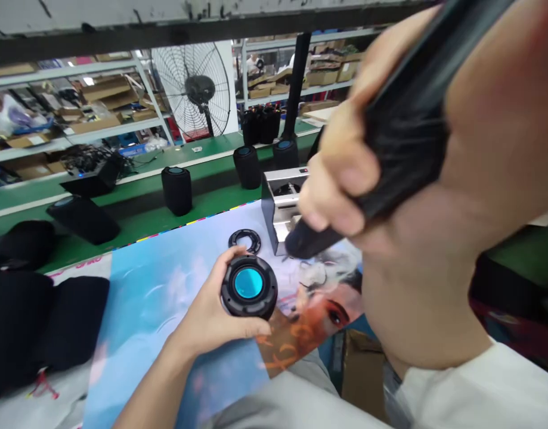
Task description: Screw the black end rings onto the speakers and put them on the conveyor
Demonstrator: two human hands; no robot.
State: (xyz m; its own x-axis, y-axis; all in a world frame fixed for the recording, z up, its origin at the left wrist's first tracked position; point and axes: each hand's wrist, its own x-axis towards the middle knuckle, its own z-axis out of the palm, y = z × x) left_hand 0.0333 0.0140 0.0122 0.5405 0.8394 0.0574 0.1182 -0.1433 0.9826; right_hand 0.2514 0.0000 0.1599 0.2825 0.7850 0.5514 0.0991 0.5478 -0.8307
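Note:
My left hand is wrapped round a black cylindrical speaker with a shiny blue disc in the middle of its upturned end. Just behind it, a black ring lies flat on the printed sheet. Large and close to the camera, my right hand grips a black electric screwdriver, its thick end pointing down and left. The tool's tip is blurred and stands apart from the speaker. A metal screw feeder sits behind the screwdriver, partly hidden by it.
Several black speakers stand or lie along the green bench. Black fabric-covered pieces with coloured wires lie at left. A printed poster sheet covers the near worktop. A shelf edge crosses overhead; a large fan stands behind.

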